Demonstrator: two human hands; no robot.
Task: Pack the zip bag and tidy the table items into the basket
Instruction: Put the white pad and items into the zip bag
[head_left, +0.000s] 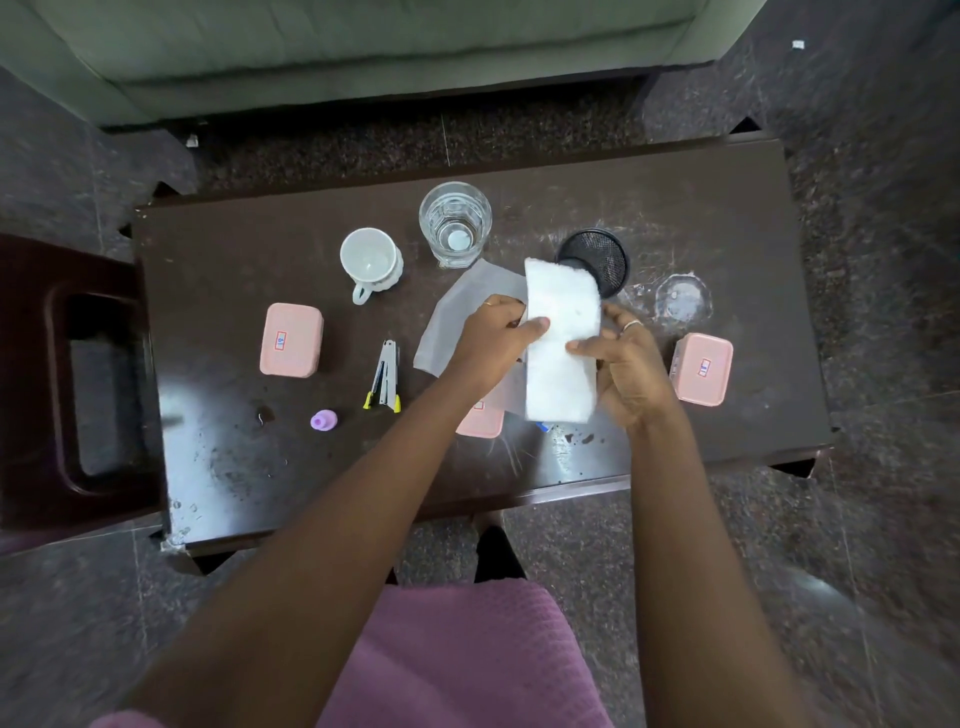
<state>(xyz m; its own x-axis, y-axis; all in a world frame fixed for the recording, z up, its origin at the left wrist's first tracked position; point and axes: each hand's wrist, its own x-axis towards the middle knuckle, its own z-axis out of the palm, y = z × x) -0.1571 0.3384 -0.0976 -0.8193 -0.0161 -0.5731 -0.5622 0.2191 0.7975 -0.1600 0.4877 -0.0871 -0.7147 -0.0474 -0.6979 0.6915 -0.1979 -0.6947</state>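
Observation:
Both hands hold a folded white cloth (561, 338) upright above the middle of the dark table (234, 467). My left hand (493, 340) grips its left edge, thumb on the front. My right hand (626, 364) pinches its right side. Under my left hand lies a translucent zip bag (462, 306), flat on the table. Three pink boxes are on the table: one at the left (290, 339), one at the right (701, 368), one (480, 423) mostly hidden beneath my left wrist.
A white cup (370, 265), a glass of water (455, 224) and a black mesh holder (595, 257) stand at the back. A stapler (384, 376) and a purple cap (323, 420) lie front left. A clear lid (681, 299) sits right. A dark chair (67, 384) is left.

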